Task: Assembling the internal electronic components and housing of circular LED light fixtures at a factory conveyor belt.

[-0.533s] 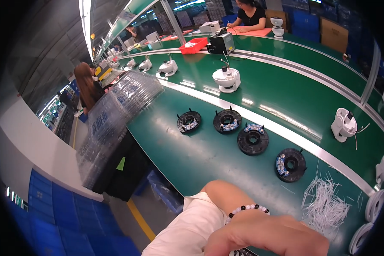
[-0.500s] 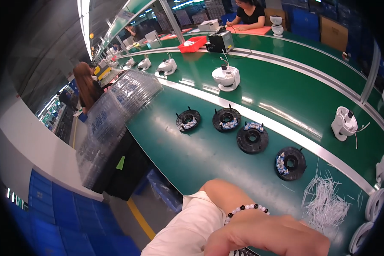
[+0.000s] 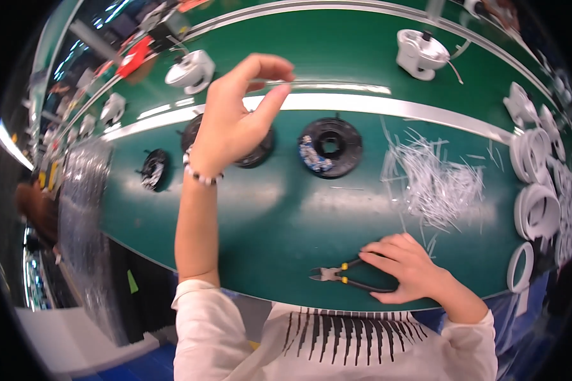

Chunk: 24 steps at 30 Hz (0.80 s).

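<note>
**work status and grip: black round discs with blue circuit boards**

progress. the black round plastic disc (image 3: 347, 146) right of the raised hand carries a blue circuit board (image 3: 313, 157) along its left edge. a smaller-looking black disc (image 3: 154, 169) at far left bears pale parts; blur hides their detail. further black discs (image 3: 260, 152) lie partly hidden behind the left wrist; their fittings cannot be checked. the work is judged to be midway: board placed on the clear disc, thin white strips (image 3: 438, 184) loose in a heap to its right, none seen fastened to it. white rounded plastic housings (image 3: 419, 60) stand apart from the discs, beyond the pale metal rail (image 3: 362, 103).

grip, left hand (image 3: 232, 127). raised over the discs; fingers curled, thumb and forefinger tips apart. whether a thin strip lies between them cannot be told.

grip, right hand (image 3: 413, 273). closed about the handles of the black-and-yellow side cutters (image 3: 330, 274), low on the green table (image 3: 279, 222). handles spread; firmness cannot be told.
</note>
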{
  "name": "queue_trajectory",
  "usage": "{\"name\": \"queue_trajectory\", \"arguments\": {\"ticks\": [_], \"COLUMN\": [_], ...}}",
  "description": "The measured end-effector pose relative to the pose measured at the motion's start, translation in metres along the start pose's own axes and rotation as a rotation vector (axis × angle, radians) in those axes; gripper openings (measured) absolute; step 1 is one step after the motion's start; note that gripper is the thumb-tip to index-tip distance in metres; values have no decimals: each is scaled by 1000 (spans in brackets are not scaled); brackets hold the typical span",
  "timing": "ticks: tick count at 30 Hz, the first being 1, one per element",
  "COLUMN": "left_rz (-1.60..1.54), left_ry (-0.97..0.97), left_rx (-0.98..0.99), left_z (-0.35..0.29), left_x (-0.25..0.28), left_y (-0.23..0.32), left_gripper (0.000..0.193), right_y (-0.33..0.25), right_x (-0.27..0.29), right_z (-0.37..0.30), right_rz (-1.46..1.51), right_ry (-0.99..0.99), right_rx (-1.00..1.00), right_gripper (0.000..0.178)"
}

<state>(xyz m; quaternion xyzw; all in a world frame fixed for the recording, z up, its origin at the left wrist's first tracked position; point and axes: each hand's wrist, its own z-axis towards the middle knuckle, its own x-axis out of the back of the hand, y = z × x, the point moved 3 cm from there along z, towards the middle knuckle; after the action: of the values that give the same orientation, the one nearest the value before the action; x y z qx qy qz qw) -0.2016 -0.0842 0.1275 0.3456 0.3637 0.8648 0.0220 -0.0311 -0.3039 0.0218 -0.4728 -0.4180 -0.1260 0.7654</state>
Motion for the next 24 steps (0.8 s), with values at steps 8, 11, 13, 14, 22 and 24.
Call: {"name": "queue_trajectory", "arguments": {"ticks": [8, 11, 13, 14, 22, 24], "left_rz": [287, 222, 112, -37, -707, -903], "left_ry": [-492, -464, -433, -455, -437, -398], "left_rx": [66, 145, 195, 233, 656, 658], "left_z": [18, 15, 16, 18, 10, 8], "left_x": [-119, -121, -114, -114, -113, -110], "left_y": [-80, -84, -80, -81, -58, -43], "left_gripper": [44, 39, 37, 31, 27, 28], "right_y": [-12, -9, -12, -14, 40, 48], "right_x": [11, 43, 78, 89, 70, 66], "right_z": [-19, -53, -93, -123, -259, -260], "right_rz": [-163, -325, -510, -643, -854, -868], "right_ry": [-65, 337, 714, 856, 862, 836], "right_rx": [-116, -224, -417, -620, -1303, -1285], "right_gripper": [62, 48, 42, 37, 27, 22]}}
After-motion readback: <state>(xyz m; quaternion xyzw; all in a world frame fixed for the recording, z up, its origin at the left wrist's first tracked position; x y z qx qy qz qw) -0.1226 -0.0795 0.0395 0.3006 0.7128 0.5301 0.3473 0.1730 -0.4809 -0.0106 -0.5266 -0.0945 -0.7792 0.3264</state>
